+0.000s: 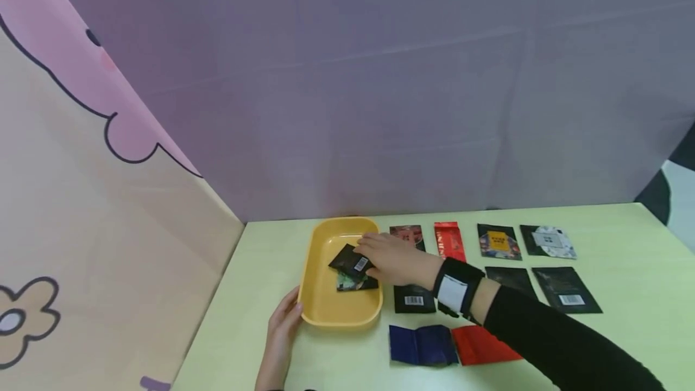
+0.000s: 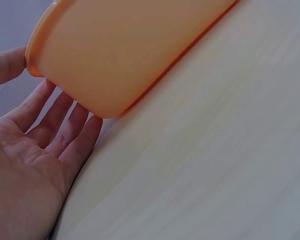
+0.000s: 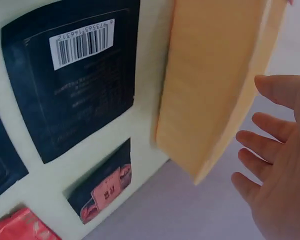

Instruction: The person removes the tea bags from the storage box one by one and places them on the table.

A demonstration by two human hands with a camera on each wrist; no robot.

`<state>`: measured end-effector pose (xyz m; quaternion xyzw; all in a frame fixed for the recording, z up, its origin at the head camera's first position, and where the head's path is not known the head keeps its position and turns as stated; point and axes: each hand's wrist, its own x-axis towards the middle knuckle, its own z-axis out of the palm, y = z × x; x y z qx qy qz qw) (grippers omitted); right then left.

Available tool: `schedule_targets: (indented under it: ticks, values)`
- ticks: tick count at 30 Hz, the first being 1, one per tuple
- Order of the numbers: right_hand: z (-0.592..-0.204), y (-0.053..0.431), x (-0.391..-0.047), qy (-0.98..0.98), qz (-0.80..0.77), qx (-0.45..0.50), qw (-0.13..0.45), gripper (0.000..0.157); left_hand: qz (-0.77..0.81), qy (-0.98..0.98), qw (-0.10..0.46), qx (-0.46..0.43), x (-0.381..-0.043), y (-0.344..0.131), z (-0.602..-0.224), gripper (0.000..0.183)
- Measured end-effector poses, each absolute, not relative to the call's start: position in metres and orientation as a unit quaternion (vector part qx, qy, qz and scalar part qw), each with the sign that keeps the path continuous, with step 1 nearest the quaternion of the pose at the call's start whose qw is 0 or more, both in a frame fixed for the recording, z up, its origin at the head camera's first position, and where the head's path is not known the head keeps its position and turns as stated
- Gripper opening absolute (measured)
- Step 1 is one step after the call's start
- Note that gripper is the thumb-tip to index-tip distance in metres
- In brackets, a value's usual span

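Note:
A yellow tray [image 1: 342,314] stands on the pale table. My left hand [image 1: 283,320] holds its near left corner; in the left wrist view the thumb is at the rim and the fingers lie against the outer wall. Over the tray's right side reaches my right hand [image 1: 395,257], its fingers apart and loosely bent in the right wrist view, with nothing seen between them. Beside its fingertips a black packet [image 1: 345,260] with a barcode lies over a green-patterned packet [image 1: 352,284] inside the tray. Whether the fingertips touch the black packet is unclear.
Right of the tray lie a black packet with a barcode [image 3: 90,95], a packet with a pink label [image 3: 109,195], a red packet [image 1: 449,241] and several other dark packets. Nearer are a folded blue packet [image 1: 423,344] and a red one [image 1: 483,346]. A fabric wall [image 1: 380,107] rises behind.

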<state>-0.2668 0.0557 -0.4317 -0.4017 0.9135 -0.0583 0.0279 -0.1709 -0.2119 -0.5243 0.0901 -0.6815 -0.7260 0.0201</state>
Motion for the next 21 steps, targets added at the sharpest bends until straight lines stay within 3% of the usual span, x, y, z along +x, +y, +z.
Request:
schedule_targets:
  ticks: [6,13,21]
  values:
    - [-0.440,0.042,-0.278,0.920,-0.058,-0.382,0.058,0.058,-0.727,-0.680,0.021,0.086,-0.172,-0.213,-0.524,0.052]
    - [-0.441,0.028,-0.285,0.927,-0.037,-0.364,0.084,0.072,-0.728,-0.682,0.022,0.069,-0.169,-0.213,-0.525,0.051]
    - [-0.455,0.018,-0.290,0.932,0.025,-0.354,0.077,0.075,-0.721,-0.688,0.018,0.081,-0.171,-0.213,-0.526,0.052]
